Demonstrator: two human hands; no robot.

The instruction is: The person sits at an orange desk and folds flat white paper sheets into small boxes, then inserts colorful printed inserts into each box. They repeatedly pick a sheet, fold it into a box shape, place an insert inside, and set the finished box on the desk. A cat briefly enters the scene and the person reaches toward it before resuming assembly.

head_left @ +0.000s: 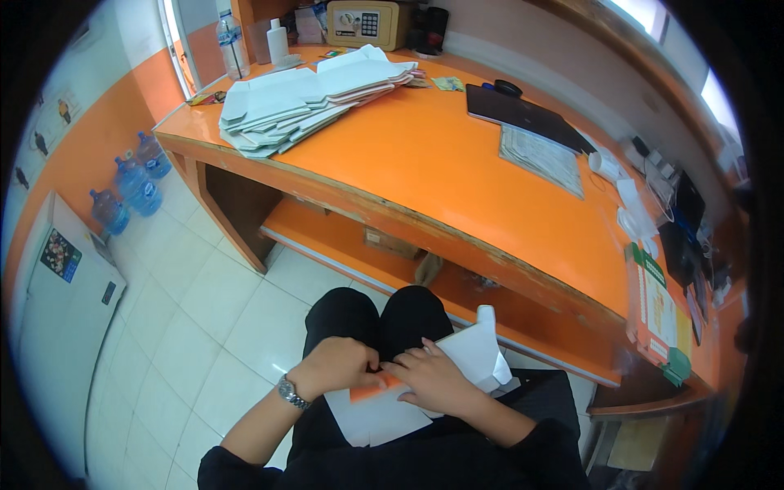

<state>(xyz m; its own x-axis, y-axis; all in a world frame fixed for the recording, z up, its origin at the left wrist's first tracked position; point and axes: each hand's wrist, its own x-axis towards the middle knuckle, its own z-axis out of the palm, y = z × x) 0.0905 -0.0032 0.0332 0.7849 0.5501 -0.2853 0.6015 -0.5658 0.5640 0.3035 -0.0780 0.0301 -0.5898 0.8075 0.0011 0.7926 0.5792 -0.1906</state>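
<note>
Orange desk (425, 143), creased white orange-patched card (371, 420), left fingers (372, 359) curled, hold unclear, right fingers (410, 360) spread

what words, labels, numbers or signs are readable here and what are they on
I don't copy printed text out; where it shows:
Yellow-and-white item with green ends: lettering, angled and blurred.
Gold safe: marks on the keypad, too small.
Blue water jugs: lettering, too small.
Clear bottle: printing, too small.
Dark sticker on the white appliance: any print too small.
White-and-orange card: none I can make out.
</note>
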